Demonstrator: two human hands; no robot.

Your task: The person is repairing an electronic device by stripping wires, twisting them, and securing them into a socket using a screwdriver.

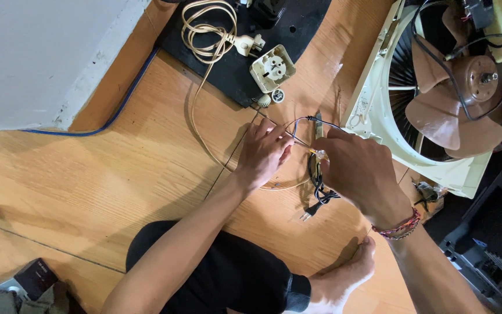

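My left hand [264, 152] pinches thin wires [303, 120] near the middle of the wooden floor. My right hand [358, 168] closes on the same wire joint by a small tool [318, 125], fingertips almost meeting the left hand. A bundled black cord with a plug [316, 195] lies just below both hands. A cream box fan [437, 99] with brown blades lies open at the right, its wires running toward my hands.
A black mat [233, 64] at the top holds a coiled cream cord with plug [210, 29] and a cream switch housing [272, 68]. A blue cable [117, 110] runs along the white wall. My bare foot [344, 279] and a dark case [483, 256] lie at the lower right.
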